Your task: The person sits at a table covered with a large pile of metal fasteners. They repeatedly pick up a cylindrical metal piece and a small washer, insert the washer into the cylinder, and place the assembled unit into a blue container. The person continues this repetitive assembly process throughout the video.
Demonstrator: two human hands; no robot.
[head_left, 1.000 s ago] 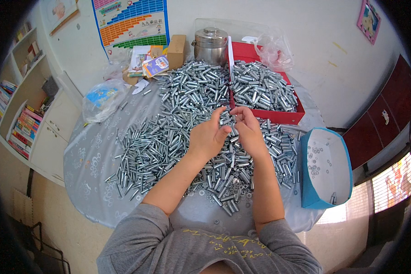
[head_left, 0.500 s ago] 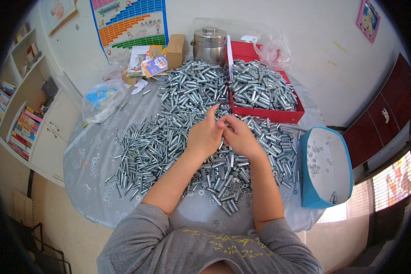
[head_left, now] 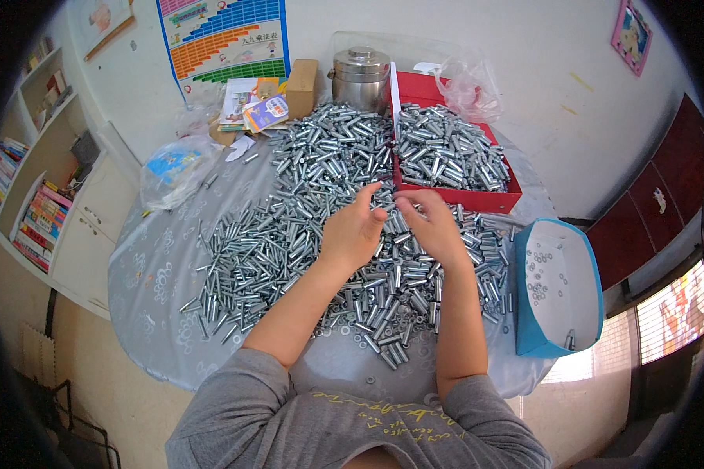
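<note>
Over the metal cylinders [head_left: 274,258] heaped on the grey surface [head_left: 156,328], in the head view, apparently handling these piecemeal, with thumb and forefinger of the left hand [head_left: 347,234] parted and fingers of the right hand [head_left: 436,227] bent inward nearby. Cannot tell whether gripping anything. Probably calls next for careful fingertip alignment.

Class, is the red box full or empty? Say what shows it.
Full: metal pins lie heaped inside the red box, reaching its front rim.
</note>
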